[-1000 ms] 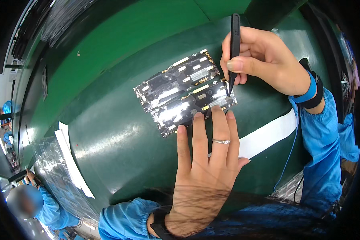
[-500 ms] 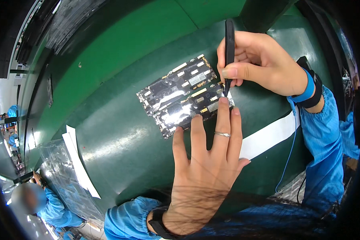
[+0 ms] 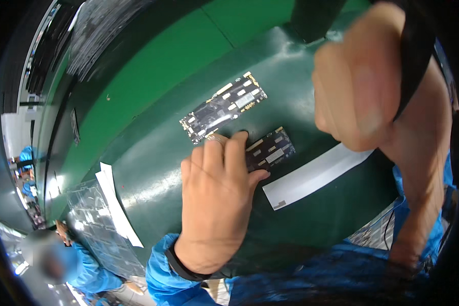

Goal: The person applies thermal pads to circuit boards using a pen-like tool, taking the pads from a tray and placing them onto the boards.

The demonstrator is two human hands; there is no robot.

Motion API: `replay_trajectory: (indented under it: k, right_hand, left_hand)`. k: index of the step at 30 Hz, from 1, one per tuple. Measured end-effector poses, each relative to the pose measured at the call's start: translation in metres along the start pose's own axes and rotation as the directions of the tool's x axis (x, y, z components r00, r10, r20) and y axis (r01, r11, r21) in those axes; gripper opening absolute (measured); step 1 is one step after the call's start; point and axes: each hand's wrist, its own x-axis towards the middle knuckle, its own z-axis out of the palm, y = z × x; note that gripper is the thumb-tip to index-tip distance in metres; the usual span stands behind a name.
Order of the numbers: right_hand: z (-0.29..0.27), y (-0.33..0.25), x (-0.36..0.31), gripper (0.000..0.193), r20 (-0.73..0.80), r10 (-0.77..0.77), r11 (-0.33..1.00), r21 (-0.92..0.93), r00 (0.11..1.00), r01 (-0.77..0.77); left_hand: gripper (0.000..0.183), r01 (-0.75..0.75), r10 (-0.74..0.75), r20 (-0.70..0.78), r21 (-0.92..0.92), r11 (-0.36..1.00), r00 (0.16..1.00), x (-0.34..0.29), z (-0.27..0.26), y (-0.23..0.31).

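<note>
- Dark green mat point(image 3: 153, 188) under the work; its far edge curves up against a bright green surface point(image 3: 173, 76). Fisheye bends all the edges.
- Lower left: clear tray point(image 3: 99, 219), white strips point(image 3: 118, 206) along its right side. Beyond the tray, a co-worker's blue sleeve point(image 3: 89, 270), well apart from the work.
- Upper board point(image 3: 224, 106): black, pale patches, lies slantwise mid-mat, its right end higher in view. Mat shows along its far edge and off its right end; left hand's fingertips close to its near left corner.
- Lower board point(image 3: 275, 153): nearer the wearer, right of the left hand, similar slant. Right end in plain sight; left end hidden by the hand. A band of mat separates it from the upper board.
- Left hand point(image 3: 214, 199): closed about the lower board's left part, thumb at the near edge, index finger at the far edge.
- Right hand point(image 3: 359, 86): raised toward the camera, blurred, fingers curled. Dark shape point(image 3: 418, 56) beside it; cannot tell whether it is gripped.
- White paper point(image 3: 316, 176): just nearside of the lower board, narrow margin of mat between; right end passes behind the right hand.
- Widest room for moving: mat left of the left hand, across to the strips.
</note>
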Motion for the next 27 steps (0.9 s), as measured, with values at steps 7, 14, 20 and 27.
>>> replay_trajectory:
  k: [7, 14, 20, 27]
  right_hand:
    - [-0.017, 0.008, -0.033, 0.017, -0.035, 0.057, 0.972, 0.228, 0.998, -0.047]
    - [0.007, 0.0, -0.053, 0.02, -0.093, 0.099, 0.989, 0.122, 0.991, -0.087]
    - [-0.022, -0.008, -0.046, 0.022, -0.151, 0.191, 0.981, 0.057, 0.97, -0.185]
    - [0.002, -0.01, -0.052, 0.026, -0.218, 0.28, 0.956, -0.021, 0.935, -0.291]
  left_hand:
    - [0.034, 0.153, -0.197, -0.091, -0.356, 0.922, 0.976, 0.051, -0.026, -0.073]
    - [0.068, -0.123, 0.107, -0.112, -0.151, 0.981, 0.988, 0.042, -0.003, -0.051]
    - [0.074, -0.039, 0.053, 0.102, -0.135, 0.99, 0.993, 0.008, 0.018, 0.023]
    - [0.068, -0.256, 0.294, 0.25, -0.176, 0.951, 0.922, -0.068, 0.026, 0.08]
